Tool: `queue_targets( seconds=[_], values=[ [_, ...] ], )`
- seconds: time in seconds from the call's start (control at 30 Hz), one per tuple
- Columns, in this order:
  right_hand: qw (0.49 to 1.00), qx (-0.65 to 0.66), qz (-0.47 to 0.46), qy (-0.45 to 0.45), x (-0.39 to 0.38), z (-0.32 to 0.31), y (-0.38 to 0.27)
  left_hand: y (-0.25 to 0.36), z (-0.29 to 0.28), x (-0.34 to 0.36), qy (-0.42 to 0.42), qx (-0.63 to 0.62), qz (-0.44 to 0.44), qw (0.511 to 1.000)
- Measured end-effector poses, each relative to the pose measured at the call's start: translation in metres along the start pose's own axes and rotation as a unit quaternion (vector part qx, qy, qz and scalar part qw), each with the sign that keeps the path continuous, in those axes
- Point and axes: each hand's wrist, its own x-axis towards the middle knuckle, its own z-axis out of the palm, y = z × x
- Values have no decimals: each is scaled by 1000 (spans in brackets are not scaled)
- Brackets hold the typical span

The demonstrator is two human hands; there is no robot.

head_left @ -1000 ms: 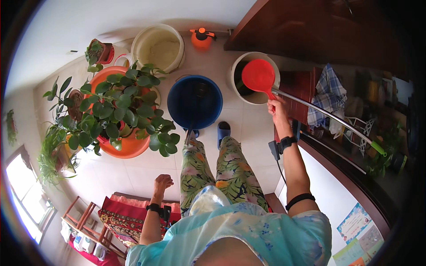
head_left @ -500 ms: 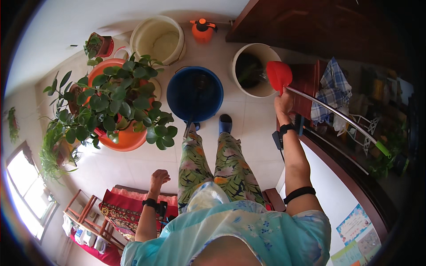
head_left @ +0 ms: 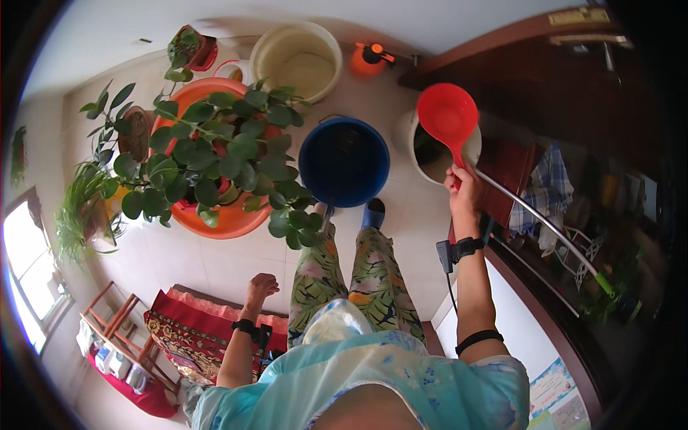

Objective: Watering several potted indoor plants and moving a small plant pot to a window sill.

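My right hand (head_left: 466,188) grips a long-handled red water ladle (head_left: 447,115) where its red neck meets the metal shaft. The shaft runs down to the right and ends in a green tip. The ladle's hollow faces me, and I see no clear sign of water in it. Behind it stands a whitish bucket (head_left: 469,154), dark inside and partly hidden by the ladle. My left hand (head_left: 261,287) hangs low at the left, fingers loosely curled, with nothing in it. Ahead of my feet is a blue bucket (head_left: 383,161) with a dark inside.
A leafy plant (head_left: 186,154) spreads over an orange tub (head_left: 236,228) at the left. A cream bucket (head_left: 333,61) and an orange spray bottle (head_left: 368,60) stand at the far wall. Right are a dark wooden door (head_left: 494,82) and a checked cloth (head_left: 541,186).
The ladle has turned from tipped over the whitish bucket to hollow facing me, raised slightly. The floor things have shifted right in view as my head moved. My left hand stays low.
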Motion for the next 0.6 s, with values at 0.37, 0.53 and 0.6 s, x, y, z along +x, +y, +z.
queue_targets(
  seconds=[0.37,0.53,0.6],
  values=[
    [967,-108,70,-218,18,258,52,-4,-43,4,9,-92,9,996],
    [960,-103,172,-194,46,288,86,-6,-63,5,28,-102,-9,994],
    [962,-109,150,-200,43,288,95,-8,-69,3,38,-113,-7,993]
  ],
)
